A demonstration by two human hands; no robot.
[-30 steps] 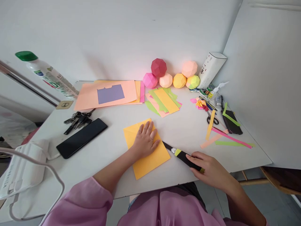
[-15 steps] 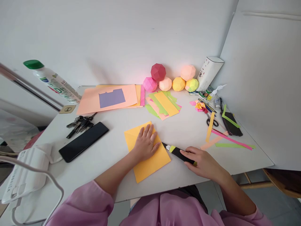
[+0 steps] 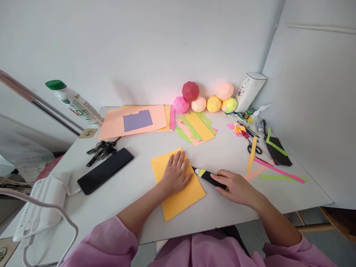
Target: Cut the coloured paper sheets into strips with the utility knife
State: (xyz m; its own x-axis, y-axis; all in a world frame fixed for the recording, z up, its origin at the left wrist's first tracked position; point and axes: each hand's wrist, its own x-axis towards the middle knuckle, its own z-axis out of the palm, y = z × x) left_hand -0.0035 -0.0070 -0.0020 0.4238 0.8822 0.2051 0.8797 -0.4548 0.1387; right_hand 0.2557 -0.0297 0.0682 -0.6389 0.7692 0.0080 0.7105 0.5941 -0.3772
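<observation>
An orange-yellow sheet of paper (image 3: 178, 207), which looks folded, lies at a tilt near the front of the white table. Flat on top of it rests my left hand (image 3: 176, 173), fingers stretched out. My right hand (image 3: 235, 187) is wrapped round a black and yellow utility knife (image 3: 210, 178). The knife points left, its blade tip at the paper's right edge, close to my left fingertips. Whether the blade is in a fold or only beside the edge I cannot tell.
At the back stand several faceted paper balls (image 3: 190, 91) and paper offcuts (image 3: 198, 128). Coloured sheets (image 3: 111, 122), keys (image 3: 102, 149) and a black phone (image 3: 105, 170) lie left. Scissors (image 3: 258, 149), paper strips (image 3: 280, 170) and a second phone (image 3: 278, 152) lie right.
The whole view has shifted slightly, so things sit a little lower and further right. Both hands, the knife and the paper keep nearly the same places relative to each other.
</observation>
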